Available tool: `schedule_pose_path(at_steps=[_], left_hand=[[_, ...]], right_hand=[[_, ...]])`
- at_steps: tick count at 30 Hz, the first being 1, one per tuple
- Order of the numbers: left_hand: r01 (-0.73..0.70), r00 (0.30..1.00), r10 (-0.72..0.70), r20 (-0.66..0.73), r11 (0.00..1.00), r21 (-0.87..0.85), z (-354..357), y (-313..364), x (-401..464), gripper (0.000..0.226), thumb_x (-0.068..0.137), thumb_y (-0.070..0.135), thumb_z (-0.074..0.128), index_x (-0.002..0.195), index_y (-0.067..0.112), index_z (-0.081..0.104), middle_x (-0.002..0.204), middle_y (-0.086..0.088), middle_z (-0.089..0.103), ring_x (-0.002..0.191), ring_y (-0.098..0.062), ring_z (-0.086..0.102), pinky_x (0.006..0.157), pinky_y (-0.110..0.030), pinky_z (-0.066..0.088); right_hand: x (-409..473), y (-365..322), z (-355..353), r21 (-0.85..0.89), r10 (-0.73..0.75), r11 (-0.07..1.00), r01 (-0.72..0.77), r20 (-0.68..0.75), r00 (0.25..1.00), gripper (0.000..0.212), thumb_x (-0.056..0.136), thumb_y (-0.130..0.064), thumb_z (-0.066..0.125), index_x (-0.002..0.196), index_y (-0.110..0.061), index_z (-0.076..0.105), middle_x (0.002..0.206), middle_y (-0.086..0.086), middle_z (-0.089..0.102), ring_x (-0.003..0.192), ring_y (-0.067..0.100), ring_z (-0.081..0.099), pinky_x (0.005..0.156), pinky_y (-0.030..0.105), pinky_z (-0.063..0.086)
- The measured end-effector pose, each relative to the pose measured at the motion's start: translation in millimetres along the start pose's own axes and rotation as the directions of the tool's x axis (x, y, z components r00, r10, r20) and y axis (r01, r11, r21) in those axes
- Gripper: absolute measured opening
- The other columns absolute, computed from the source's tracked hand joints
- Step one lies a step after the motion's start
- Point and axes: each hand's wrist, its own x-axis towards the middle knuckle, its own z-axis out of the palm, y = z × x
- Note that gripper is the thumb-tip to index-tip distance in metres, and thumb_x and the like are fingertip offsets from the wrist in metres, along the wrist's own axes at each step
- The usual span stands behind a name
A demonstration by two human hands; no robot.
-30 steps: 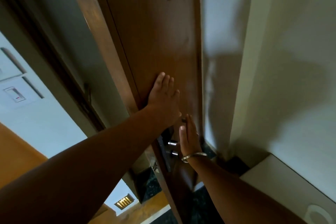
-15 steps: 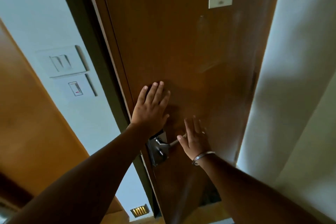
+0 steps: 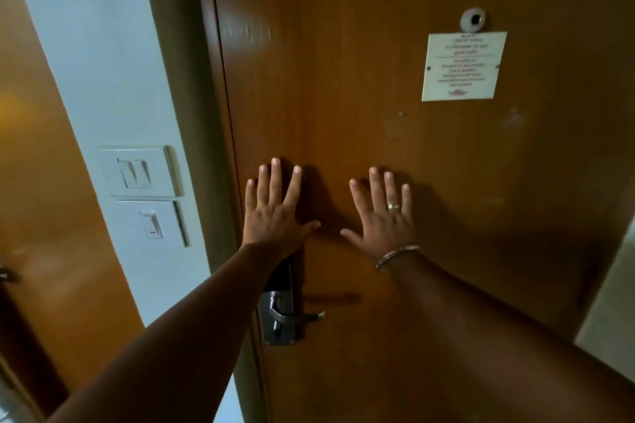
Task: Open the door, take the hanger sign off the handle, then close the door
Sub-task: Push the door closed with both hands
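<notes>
The brown wooden door (image 3: 378, 96) fills the view and sits flush in its frame. My left hand (image 3: 275, 213) lies flat on it, fingers spread, just above the lock plate. My right hand (image 3: 385, 216), with a ring and a bracelet, presses flat beside it, a little to the right. Below my left wrist the metal lever handle (image 3: 295, 314) sticks out to the right; nothing hangs on it. No hanger sign is in view.
A white notice plate (image 3: 464, 66) and a peephole (image 3: 473, 20) are on the door's upper right. Wall switches (image 3: 141, 170) sit on the pale wall left of the frame. Another wooden door (image 3: 51, 182) stands at the far left.
The door has swung from ajar to flush in its frame. My right hand moved from beside the handle up to lie flat on the door. My left hand stayed pressed on it.
</notes>
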Motion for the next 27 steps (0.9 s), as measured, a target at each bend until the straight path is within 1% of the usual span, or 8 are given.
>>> schedule_pose_path(at_steps=[2,4,9,14,17,19,22,27], left_hand=[[0.023,0.999,-0.024,0.033,1.000,0.007,12.1,-1.6,11.0,0.120,0.069,0.078,0.057,0.153,0.026,-0.012,0.162,-0.017,-0.006,0.148,-0.038,-0.001,0.118,-0.057,0.014],[0.033,0.997,-0.034,0.076,0.999,0.020,20.5,-3.1,22.2,0.124,0.067,0.075,0.062,0.153,0.027,-0.012,0.162,-0.017,-0.007,0.148,-0.039,-0.002,0.116,-0.058,0.015],[0.026,0.991,-0.032,0.129,0.998,0.055,40.8,-9.7,52.3,0.128,0.068,0.070,0.067,0.149,0.029,-0.024,0.161,-0.016,-0.016,0.147,-0.039,-0.005,0.116,-0.058,0.012],[0.022,0.986,-0.018,0.165,0.999,-0.027,64.6,-10.0,78.6,0.126,0.074,0.064,0.067,0.144,0.031,-0.033,0.153,-0.009,-0.038,0.141,-0.033,-0.029,0.116,-0.059,0.004],[0.011,0.984,-0.001,0.178,0.998,-0.056,78.6,-14.2,91.1,0.127,0.076,0.061,0.067,0.139,0.033,-0.040,0.142,-0.006,-0.054,0.136,-0.032,-0.038,0.115,-0.060,0.001],[0.006,0.983,0.008,0.183,0.997,-0.075,86.8,-18.3,95.1,0.127,0.077,0.061,0.066,0.136,0.035,-0.042,0.138,-0.003,-0.058,0.133,-0.029,-0.043,0.115,-0.059,0.001],[-0.010,0.987,0.025,0.162,0.996,-0.089,95.2,-21.2,99.5,0.126,0.077,0.061,0.067,0.137,0.036,-0.041,0.142,-0.004,-0.053,0.135,-0.030,-0.041,0.114,-0.059,0.000],[-0.032,0.993,0.038,0.111,0.998,-0.056,104.8,-21.1,107.2,0.128,0.073,0.063,0.069,0.143,0.031,-0.033,0.154,-0.012,-0.031,0.141,-0.036,-0.026,0.113,-0.062,0.007]], right_hand=[[18.2,3.7,4.7,-0.010,-0.021,1.000,0.021,0.004,1.000,0.113,0.065,-0.070,0.065,0.151,-0.028,0.007,0.161,0.017,0.009,0.147,0.039,0.008,0.114,0.059,0.005],[31.0,6.4,12.5,-0.018,-0.030,0.999,0.031,0.028,0.999,0.118,0.062,-0.070,0.068,0.151,-0.027,0.003,0.161,0.017,0.005,0.147,0.040,0.004,0.114,0.060,0.005],[53.6,8.4,39.5,-0.080,-0.027,0.996,0.028,0.012,1.000,0.128,0.050,-0.071,0.076,0.151,-0.023,0.014,0.159,0.020,0.017,0.144,0.044,0.017,0.111,0.063,0.015],[73.0,6.9,57.3,-0.120,0.016,0.993,-0.016,-0.003,1.000,0.131,0.043,-0.072,0.077,0.149,-0.021,0.022,0.155,0.020,0.028,0.141,0.044,0.027,0.108,0.065,0.022],[81.0,7.0,67.3,-0.131,0.034,0.991,-0.035,-0.011,0.999,0.132,0.043,-0.072,0.077,0.150,-0.021,0.019,0.155,0.021,0.027,0.141,0.044,0.026,0.107,0.067,0.025],[83.6,9.8,72.3,-0.140,0.024,0.990,-0.027,-0.020,1.000,0.131,0.045,-0.073,0.076,0.150,-0.021,0.016,0.156,0.020,0.026,0.142,0.044,0.025,0.108,0.067,0.026],[86.3,12.7,76.2,-0.127,0.014,0.992,-0.015,-0.013,1.000,0.130,0.048,-0.070,0.077,0.151,-0.022,0.013,0.158,0.020,0.020,0.144,0.044,0.018,0.110,0.067,0.021],[91.8,10.7,81.9,-0.129,0.036,0.991,-0.039,-0.021,0.999,0.131,0.048,-0.069,0.077,0.151,-0.022,0.012,0.158,0.021,0.019,0.144,0.044,0.017,0.110,0.066,0.019]])
